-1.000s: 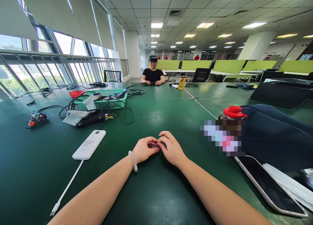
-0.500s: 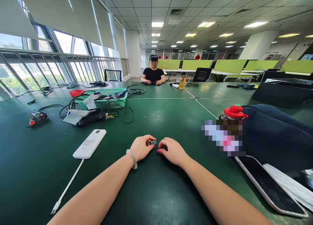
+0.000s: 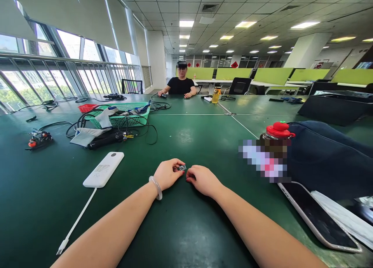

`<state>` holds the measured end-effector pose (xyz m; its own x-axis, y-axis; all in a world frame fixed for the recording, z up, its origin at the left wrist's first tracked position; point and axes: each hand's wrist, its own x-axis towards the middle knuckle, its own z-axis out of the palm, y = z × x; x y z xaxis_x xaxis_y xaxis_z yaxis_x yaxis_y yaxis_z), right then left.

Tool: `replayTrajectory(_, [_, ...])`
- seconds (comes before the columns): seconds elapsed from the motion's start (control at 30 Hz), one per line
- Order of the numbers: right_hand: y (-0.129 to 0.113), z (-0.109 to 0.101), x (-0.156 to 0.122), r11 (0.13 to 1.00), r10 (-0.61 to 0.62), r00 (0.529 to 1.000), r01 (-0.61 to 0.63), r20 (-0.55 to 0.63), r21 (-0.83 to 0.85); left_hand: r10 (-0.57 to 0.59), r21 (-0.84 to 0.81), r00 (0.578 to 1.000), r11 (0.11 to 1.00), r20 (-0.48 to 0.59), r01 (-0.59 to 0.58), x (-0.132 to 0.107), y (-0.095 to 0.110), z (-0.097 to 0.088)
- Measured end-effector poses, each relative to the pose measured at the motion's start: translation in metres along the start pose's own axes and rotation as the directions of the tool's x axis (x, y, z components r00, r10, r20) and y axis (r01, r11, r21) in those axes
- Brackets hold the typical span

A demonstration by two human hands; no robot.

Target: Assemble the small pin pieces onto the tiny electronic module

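Note:
My left hand (image 3: 169, 172), a pale bangle at its wrist, pinches a small dark piece with white markings (image 3: 182, 167) that looks like a tiny circuit board. The piece sticks out from between thumb and fingertips toward the right. Close beside it, my right hand (image 3: 202, 179) is curled, thumb and fingers drawn together and apart from the piece. Whether something small sits in that pinch is hidden. Both hands are low over the green tabletop (image 3: 180, 217).
At left are a white power bank (image 3: 105, 169) with a cable, a green basket (image 3: 134, 121) of cables and gloves, and a red-black gadget (image 3: 40, 139). A phone (image 3: 317, 215), red-lidded jar (image 3: 279, 130) and dark bag (image 3: 329, 159) stand right. A person (image 3: 182, 85) sits opposite.
My right fingers have closed more tightly and come slightly nearer the small piece. The left hand keeps its hold. Across the table, the person's hands have moved apart.

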<state>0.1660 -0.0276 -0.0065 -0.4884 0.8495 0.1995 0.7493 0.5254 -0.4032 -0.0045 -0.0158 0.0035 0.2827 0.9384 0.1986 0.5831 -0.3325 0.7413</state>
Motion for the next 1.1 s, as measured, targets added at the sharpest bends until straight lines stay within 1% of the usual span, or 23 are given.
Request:
replayTrajectory(0.17, [-0.001,0.0,0.001,0.998,0.02,0.999,-0.017,-0.043,0.068,-0.015,-0.04,1.0,0.999,0.016,0.016,0.0,0.001,0.001])
replayTrajectory(0.4, [-0.005,-0.007,0.001,0.956,0.112,0.982,-0.064,-0.152,0.287,-0.006,-0.074,0.999,0.997,0.038,0.008,0.001,-0.001,0.003])
replayTrajectory(0.57, [-0.009,-0.009,0.001,0.941,0.09,0.973,-0.012,-0.214,0.338,-0.001,-0.102,0.999,0.995,0.048,0.006,0.001,0.001,0.003])
replayTrajectory(0.7, [-0.008,-0.008,0.002,0.948,0.065,0.946,0.04,-0.318,0.315,-0.002,-0.168,0.999,0.986,0.048,0.01,0.0,0.004,0.002])
replayTrajectory(0.77, [-0.008,-0.009,0.001,0.949,0.052,0.927,0.07,-0.371,0.308,-0.031,-0.271,0.997,0.961,0.069,0.048,0.0,0.005,0.003])
replayTrajectory(0.9, [-0.01,-0.014,-0.002,0.952,0.078,0.897,0.062,-0.434,0.301,-0.072,-0.505,0.989,0.853,0.128,0.127,0.001,0.007,0.004])
replayTrajectory(0.97, [-0.011,-0.015,-0.003,0.958,0.078,0.888,0.059,-0.454,0.281,-0.075,-0.572,0.988,0.808,0.136,0.14,0.001,0.008,0.004])
replayTrajectory(1.1, [-0.011,-0.016,-0.004,0.967,-0.003,0.865,0.13,-0.502,0.218,-0.072,-0.663,0.986,0.732,0.153,0.157,0.0,0.011,0.004])
